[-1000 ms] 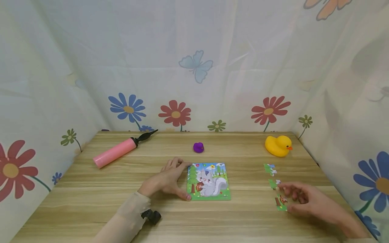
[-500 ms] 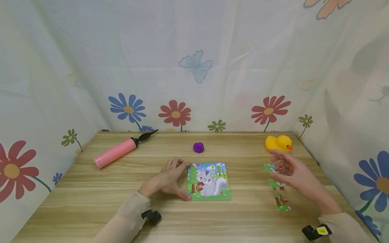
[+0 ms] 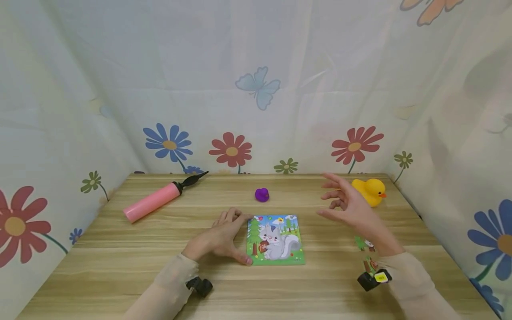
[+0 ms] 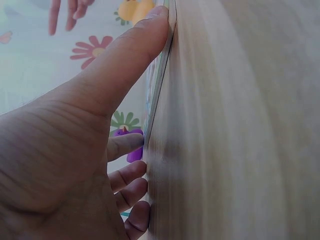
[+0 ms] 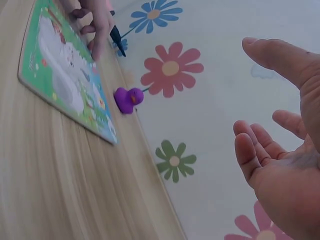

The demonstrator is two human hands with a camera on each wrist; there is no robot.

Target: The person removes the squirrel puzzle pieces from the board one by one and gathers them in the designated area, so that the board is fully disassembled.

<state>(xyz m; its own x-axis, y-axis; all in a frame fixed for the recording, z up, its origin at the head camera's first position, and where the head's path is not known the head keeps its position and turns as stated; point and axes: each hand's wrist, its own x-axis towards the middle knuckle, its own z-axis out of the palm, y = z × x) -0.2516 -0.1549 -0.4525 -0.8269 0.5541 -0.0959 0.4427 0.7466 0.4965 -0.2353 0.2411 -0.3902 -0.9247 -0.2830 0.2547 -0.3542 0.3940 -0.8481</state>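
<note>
Resting on the counter (image 3: 120, 249), left hand (image 3: 222, 235) sits against the left edge of the puzzle (image 3: 275, 239); thumb (image 4: 125, 65) lies straight along that edge, fingers (image 3: 230, 216) reach its far-left corner. Fingers look relaxed, pressing, not curled round anything.

Puzzle: flat on the counter, centre, near side. Picture shows a grey squirrel with a nut, trees, flowers. No readable writing on it.

Right hand (image 3: 348, 206) is raised above the counter to the right of the puzzle, palm facing left, fingers spread and released, holding nothing. Right wrist view confirms this: empty palm, fingers (image 5: 252, 150) loosely bent.

Loose pieces (image 3: 366, 249) lie on the counter right of the puzzle, partly hidden under the right forearm; green with bits of the picture. How many, cannot tell.

Rest of the counter:
- pink pump (image 3: 154, 201) with black nozzle, far left, lying at an angle
- small purple toy (image 3: 262, 194), far centre, just beyond the puzzle
- yellow duck (image 3: 370, 191), far right, just behind the right hand

Black wrist cameras on both sleeves; the right one carries a yellow label (image 3: 381, 277), text too small to read.

Backdrop: pale curtain (image 3: 256, 89) printed with red and blue flowers and a butterfly. No brand marks legible anywhere.
</note>
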